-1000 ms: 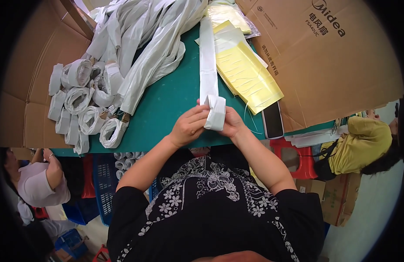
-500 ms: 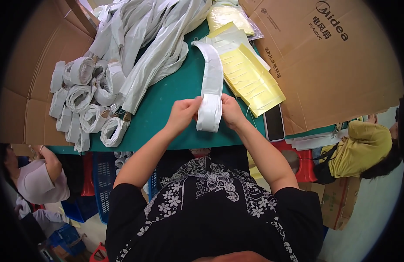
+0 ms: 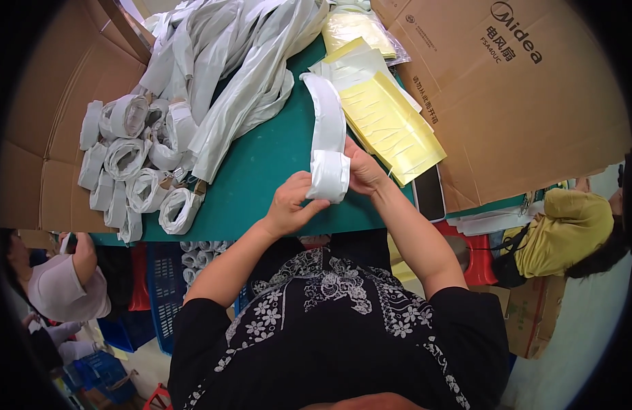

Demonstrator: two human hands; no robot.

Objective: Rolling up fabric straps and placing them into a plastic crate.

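Note:
A white fabric strap (image 3: 327, 113), partly rolled up, is held between my two hands over the green table. Its loose end stretches away from me toward the yellow sheets. My left hand (image 3: 293, 203) grips the near left side of the roll, with the thumb along its lower edge. On the right side, my right hand (image 3: 363, 169) closes round the roll, its fingers partly hidden behind it. To the left lies a pile of rolled white straps (image 3: 127, 158), some showing metal clips. Long unrolled white straps (image 3: 251, 89) are heaped behind them.
Yellow sheets (image 3: 391, 130) lie right of the strap, with a dark phone (image 3: 429, 195) by their near corner. Cardboard walls (image 3: 514, 116) flank the green table (image 3: 254, 174). A blue crate (image 3: 164, 287) stands below the table edge. People sit at both sides.
My left hand has moved down and nearer to me along the roll, its thumb now at the bottom edge. The roll has turned slightly, and the strap's far end has come nearer.

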